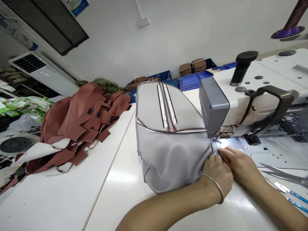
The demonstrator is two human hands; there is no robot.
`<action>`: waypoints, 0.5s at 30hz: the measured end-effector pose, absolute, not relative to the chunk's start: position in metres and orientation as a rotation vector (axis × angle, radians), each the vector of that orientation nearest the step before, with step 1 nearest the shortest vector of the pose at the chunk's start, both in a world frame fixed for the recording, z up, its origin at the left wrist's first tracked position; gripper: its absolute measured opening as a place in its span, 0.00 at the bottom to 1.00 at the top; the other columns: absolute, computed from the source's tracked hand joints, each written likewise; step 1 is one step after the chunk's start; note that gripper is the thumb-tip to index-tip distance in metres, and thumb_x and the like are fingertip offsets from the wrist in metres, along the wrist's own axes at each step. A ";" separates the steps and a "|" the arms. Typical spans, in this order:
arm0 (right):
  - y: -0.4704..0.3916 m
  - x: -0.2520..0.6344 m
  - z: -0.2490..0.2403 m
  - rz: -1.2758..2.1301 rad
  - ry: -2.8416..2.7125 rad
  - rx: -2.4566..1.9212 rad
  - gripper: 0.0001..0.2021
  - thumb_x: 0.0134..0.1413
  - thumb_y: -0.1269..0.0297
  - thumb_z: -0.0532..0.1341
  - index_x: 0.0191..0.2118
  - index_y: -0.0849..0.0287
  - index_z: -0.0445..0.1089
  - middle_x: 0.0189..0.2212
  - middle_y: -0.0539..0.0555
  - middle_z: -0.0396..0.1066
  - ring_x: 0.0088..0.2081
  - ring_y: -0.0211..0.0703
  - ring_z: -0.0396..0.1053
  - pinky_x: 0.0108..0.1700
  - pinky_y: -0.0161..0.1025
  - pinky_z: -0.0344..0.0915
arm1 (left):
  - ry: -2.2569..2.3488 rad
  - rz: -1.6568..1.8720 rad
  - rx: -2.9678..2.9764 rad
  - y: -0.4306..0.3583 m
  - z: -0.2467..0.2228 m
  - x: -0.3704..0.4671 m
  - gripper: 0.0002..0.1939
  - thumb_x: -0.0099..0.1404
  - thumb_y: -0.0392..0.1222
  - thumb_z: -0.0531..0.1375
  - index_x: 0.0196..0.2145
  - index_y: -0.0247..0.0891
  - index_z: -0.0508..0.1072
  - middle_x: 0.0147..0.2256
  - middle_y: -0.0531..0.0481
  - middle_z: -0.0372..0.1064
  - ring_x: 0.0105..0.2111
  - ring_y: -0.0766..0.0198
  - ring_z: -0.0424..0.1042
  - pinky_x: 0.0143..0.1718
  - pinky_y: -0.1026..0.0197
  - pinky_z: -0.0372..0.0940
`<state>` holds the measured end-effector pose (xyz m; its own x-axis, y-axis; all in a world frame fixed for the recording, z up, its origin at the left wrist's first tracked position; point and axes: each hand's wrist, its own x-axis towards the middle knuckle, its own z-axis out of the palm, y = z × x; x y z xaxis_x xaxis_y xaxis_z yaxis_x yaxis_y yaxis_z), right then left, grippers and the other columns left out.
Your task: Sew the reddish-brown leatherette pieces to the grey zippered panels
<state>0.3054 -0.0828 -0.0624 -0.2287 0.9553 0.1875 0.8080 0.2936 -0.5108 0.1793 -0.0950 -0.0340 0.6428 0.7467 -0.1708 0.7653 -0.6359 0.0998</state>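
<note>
A grey sewn cover (178,157) with brown-edged seams and two white strips lies on the white table, its right edge running under the head of a sewing machine (228,109). Close in front of the lit needle area, my left hand (218,173), with a metal bangle at the wrist, is closed with bent fingers on the gathered edge of the cover. Touching it on the right, my right hand (240,163) pinches the same edge just by the needle. The fingertips of both hands are partly hidden by the folds and each other.
Scissors (286,175) and blue-handled tools (291,192) lie right of my right arm. A heap of reddish-brown sewn pieces (79,118) covers the table at left. Blue crates (194,80) with brown pieces stand along the wall. A thread cone (295,19) stands at upper right.
</note>
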 end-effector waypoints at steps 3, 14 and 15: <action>-0.081 0.305 -0.061 0.412 -2.127 -1.564 0.11 0.58 0.66 0.49 0.31 0.54 0.68 0.27 0.51 0.65 0.26 0.38 0.63 0.26 0.34 0.56 | 1.242 -0.152 2.707 -0.093 -0.035 0.180 0.18 0.61 0.33 0.50 0.45 0.19 0.71 0.38 0.35 0.68 0.39 0.55 0.63 0.42 0.56 0.62; -0.073 0.305 -0.079 0.451 -1.901 -1.719 0.13 0.60 0.62 0.49 0.42 0.52 0.71 0.35 0.51 0.72 0.32 0.42 0.69 0.30 0.36 0.61 | 1.223 -0.213 2.708 -0.077 -0.033 0.182 0.19 0.61 0.31 0.51 0.47 0.18 0.69 0.38 0.34 0.69 0.40 0.55 0.64 0.44 0.55 0.62; -0.072 0.306 -0.079 0.456 -1.858 -1.753 0.14 0.59 0.61 0.50 0.43 0.53 0.71 0.36 0.52 0.73 0.32 0.43 0.70 0.31 0.37 0.62 | 1.227 -0.205 2.687 -0.075 -0.032 0.183 0.18 0.61 0.30 0.51 0.46 0.20 0.70 0.38 0.35 0.69 0.39 0.55 0.65 0.44 0.55 0.62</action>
<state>0.3061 -0.0721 -0.0792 -0.0079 0.9883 0.1525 0.8055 0.0967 -0.5846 0.1827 -0.0751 -0.0321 0.6500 0.7335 -0.1988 0.7583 -0.6433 0.1059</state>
